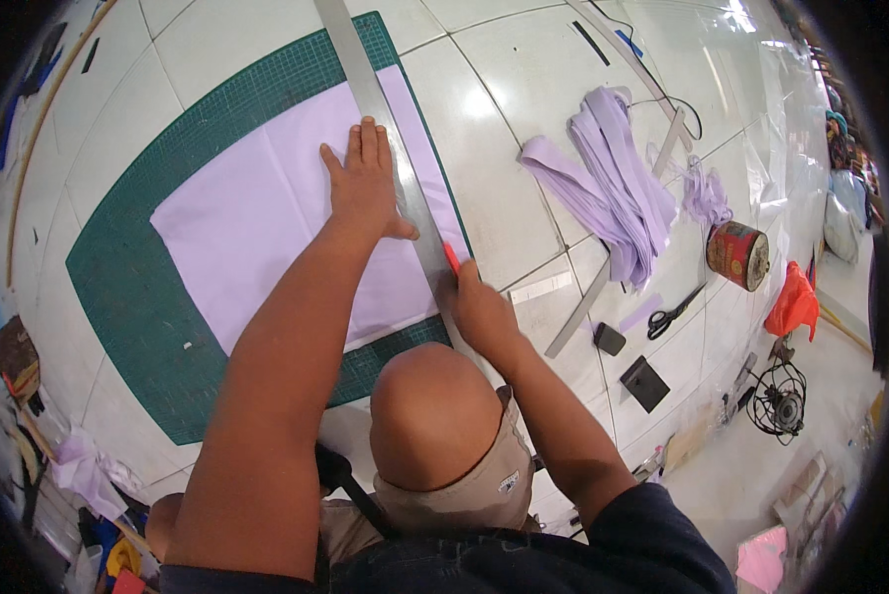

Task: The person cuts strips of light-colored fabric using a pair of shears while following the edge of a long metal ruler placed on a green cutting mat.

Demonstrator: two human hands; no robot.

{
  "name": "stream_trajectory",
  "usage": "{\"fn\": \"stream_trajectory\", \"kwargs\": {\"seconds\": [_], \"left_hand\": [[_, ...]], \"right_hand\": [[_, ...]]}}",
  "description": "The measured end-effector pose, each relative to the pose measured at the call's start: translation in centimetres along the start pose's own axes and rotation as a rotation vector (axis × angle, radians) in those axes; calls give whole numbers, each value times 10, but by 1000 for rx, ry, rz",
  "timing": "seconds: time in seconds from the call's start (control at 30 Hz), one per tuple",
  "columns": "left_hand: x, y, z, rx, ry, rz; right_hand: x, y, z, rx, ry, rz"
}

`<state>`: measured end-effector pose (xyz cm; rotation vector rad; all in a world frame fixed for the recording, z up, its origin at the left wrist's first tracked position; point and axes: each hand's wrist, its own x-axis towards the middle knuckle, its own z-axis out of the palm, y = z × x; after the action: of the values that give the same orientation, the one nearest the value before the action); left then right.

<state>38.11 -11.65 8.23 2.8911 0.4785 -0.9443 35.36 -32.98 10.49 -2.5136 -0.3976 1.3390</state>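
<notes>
A light purple fabric piece lies flat on a green cutting mat. Across its right part runs a long metal ruler, with a narrow strip of the fabric showing on the ruler's other side. My left hand presses down with fingers stretched out, partly on the fabric and against the ruler, its thumb over the ruler's face. In my right hand is a red cutter knife, held against the ruler's right edge at the near end of the fabric. Its blade is too small to make out.
Right of the mat, long purple strips lie bundled on the tiles, over another metal ruler. Black scissors, a dark block, a black flat piece and a red tin stand nearby. My knee is close to the mat.
</notes>
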Motion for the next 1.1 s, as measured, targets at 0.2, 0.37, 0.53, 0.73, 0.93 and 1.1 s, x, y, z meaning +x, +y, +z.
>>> {"fn": "stream_trajectory", "kwargs": {"seconds": [0.2,0.37,0.53,0.73,0.93,1.1], "left_hand": [[1,3,-1,9,-20,-6],[3,-1,2,-20,19,8],[5,-2,2,6,11,13],[33,2,-16,-157,104,27],[107,-44,-31,-39,660,4],[115,-27,-52,52,553,44]], "right_hand": [[-83,99,54,7,-123,85],[-129,136,77,144,8,61],[-115,98,50,282,190,145],[-89,117,90,662,343,107],[-104,129,117,746,366,74],[-96,130,109,753,457,24]]}}
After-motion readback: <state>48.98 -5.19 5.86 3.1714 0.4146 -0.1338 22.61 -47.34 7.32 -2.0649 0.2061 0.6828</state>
